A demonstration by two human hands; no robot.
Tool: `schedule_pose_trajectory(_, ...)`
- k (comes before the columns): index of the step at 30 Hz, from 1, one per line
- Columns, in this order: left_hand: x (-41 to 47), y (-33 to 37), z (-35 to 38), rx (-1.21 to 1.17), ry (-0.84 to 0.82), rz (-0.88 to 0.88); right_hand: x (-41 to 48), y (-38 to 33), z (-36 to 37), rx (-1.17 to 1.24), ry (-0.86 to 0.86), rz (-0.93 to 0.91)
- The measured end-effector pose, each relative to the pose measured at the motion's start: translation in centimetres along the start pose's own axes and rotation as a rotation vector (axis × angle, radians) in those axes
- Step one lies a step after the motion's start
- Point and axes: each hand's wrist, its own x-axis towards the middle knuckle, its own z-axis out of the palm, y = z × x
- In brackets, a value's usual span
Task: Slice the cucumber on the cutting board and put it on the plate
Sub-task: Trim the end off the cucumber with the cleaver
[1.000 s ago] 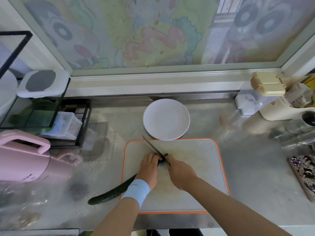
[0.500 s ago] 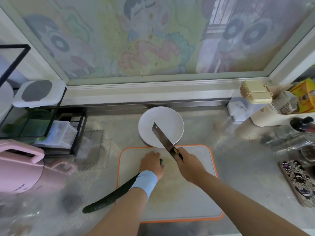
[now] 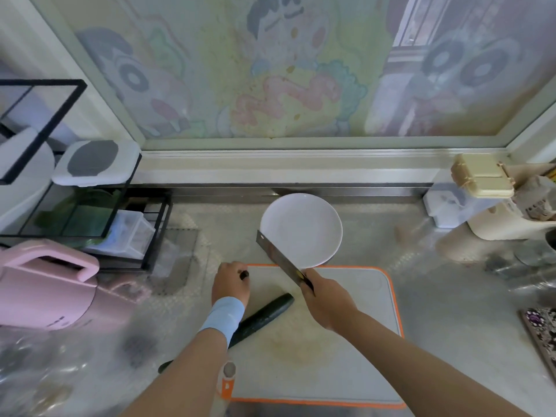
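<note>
While the right hand (image 3: 326,300) is gripping the knife (image 3: 278,258), with the blade sticking out over the near edge of the plate (image 3: 304,218), the left hand (image 3: 230,285) is pinching a small dark bit (image 3: 244,275) at the cutting board's (image 3: 361,341) far left corner. The cucumber (image 3: 266,314) is lying slanted on the board between the hands, its tail poking onto the bench (image 3: 451,311).

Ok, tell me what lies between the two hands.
Head view: one end of the cucumber and bare cutting board, between left hand and right hand.
</note>
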Motion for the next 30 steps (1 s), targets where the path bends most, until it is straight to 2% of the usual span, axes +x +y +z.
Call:
schedule_pose_trajectory(3, 0.5, -1.5, -0.7, 0.114, -0.041, 0.022, 0.3, -0.2, 0.7, -0.032, -0.043, -0.007)
schedule_pose_trajectory(7, 0.4, -2.1, -0.9, 0.096, -0.094, 0.078, 0.0, -0.2, 1.1, -0.063, -0.065, -0.012)
schedule_pose_trajectory(11, -1.2, -2.2, -1.7, -0.004, -0.009, 0.067, -0.2, -0.2, 0.8, -0.083, -0.055, -0.011)
schedule_pose_trajectory(12, -1.8, -2.3, -2.0, -0.003, -0.033, 0.088, -0.2, -0.3, 0.7, -0.085, -0.050, -0.008)
schedule_pose_trajectory(16, -4.4, -2.6, -1.7, 0.126, -0.330, 0.271, -0.8, -0.9, 0.3, -0.085, -0.015, -0.007)
schedule_pose_trajectory(18, -5.2, -2.8, -1.1, 0.205, -0.417, 0.326, -1.3, -1.1, 0.2, -0.083, 0.007, -0.009)
schedule_pose_trajectory(21, -5.8, -2.5, -0.4, 0.245, -0.415, 0.351, -2.4, -0.8, 0.1, -0.071, 0.040, -0.012)
schedule_pose_trajectory(30, -7.8, 2.9, 2.4, 0.155, -0.384, 0.429, -6.3, 1.7, -0.8, -0.066, 0.087, 0.025)
